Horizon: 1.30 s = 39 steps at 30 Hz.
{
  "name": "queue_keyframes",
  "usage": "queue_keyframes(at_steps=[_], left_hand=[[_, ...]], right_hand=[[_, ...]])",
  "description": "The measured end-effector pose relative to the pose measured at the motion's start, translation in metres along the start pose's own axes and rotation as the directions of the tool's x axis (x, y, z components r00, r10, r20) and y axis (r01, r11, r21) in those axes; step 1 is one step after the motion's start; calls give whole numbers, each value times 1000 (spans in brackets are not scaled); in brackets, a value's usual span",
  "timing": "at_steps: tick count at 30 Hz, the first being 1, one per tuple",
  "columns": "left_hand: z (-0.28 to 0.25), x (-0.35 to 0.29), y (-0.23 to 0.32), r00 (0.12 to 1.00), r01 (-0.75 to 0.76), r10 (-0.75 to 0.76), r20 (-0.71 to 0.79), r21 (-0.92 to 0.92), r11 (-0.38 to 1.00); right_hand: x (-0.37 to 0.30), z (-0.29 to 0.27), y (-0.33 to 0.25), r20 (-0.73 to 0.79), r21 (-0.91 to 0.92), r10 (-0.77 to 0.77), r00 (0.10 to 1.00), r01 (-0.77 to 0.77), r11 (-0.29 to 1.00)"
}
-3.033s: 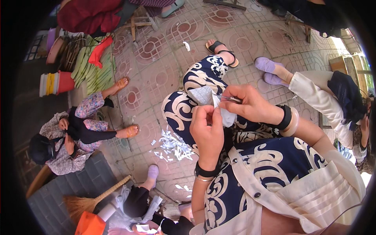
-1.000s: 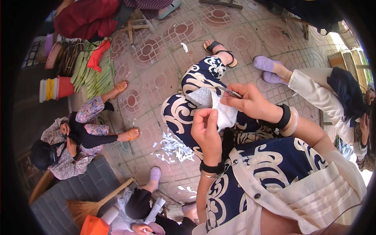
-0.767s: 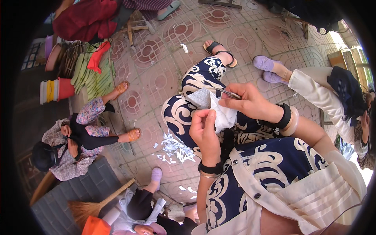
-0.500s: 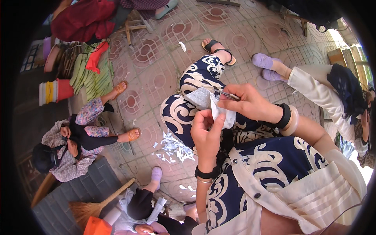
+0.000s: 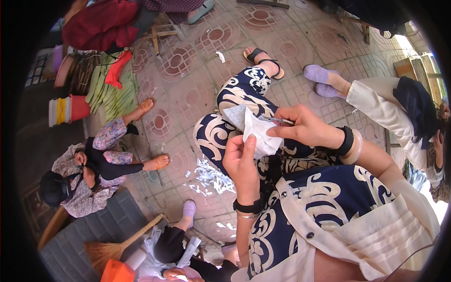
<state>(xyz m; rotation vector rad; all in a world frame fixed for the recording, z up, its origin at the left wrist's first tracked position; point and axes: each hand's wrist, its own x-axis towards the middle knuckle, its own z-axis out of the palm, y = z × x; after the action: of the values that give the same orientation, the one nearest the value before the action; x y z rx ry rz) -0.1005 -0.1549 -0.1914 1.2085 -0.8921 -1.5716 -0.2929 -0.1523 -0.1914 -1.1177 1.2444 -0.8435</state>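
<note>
Above my lap, my left hand [image 5: 243, 160] pinches a creased white sheet [image 5: 261, 137] between thumb and fingers. It looks like paper or thin cloth; I cannot tell which. A greyish flap [image 5: 236, 115] sticks out at its far left. My right hand [image 5: 300, 126] is closed around what look like small metal scissors [image 5: 280, 121]. Their thin blades point left, above the sheet's far edge, while that hand's thumb and finger reach the sheet's right side. The handles are mostly hidden in my palm.
White scraps [image 5: 213, 177] lie on the paving [image 5: 188, 96] left of my knees. A seated person [image 5: 87, 169] is at the left, near a red bucket [image 5: 79, 107] and long green vegetables [image 5: 110, 94]. A straw broom [image 5: 105, 249] lies lower left. Purple shoes [image 5: 319, 77] rest at the right.
The white sheet has been turned and spread, so more of its face shows. My left hand has shifted slightly left, and my right hand has moved slightly right with the scissors.
</note>
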Motion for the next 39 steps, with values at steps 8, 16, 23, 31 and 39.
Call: queue_keyframes(at_steps=[8, 16, 23, 31, 39], left_hand=[[0, 3, -5, 1000, 10, -10, 0, -24, 1000], [8, 5, -6, 997, 57, -50, 58, -109, 992], [6, 5, -8, 997, 62, -55, 50, -137, 989], [7, 3, -10, 996, 55, -45, 71, -134, 990], [5, 2, -12, 996, 60, -50, 72, -141, 988]], right_hand=[[-16, 0, -39, -181, -18, -92, 979, 90, 996], [-26, 7, -19, 62, -76, 110, 992, -105, 992], [-23, 8, -15, 49, -80, 137, 989, -133, 988], [-23, 10, -10, 32, -71, 118, 992, -116, 991], [-24, 9, -12, 36, -99, 151, 988, -147, 984]])
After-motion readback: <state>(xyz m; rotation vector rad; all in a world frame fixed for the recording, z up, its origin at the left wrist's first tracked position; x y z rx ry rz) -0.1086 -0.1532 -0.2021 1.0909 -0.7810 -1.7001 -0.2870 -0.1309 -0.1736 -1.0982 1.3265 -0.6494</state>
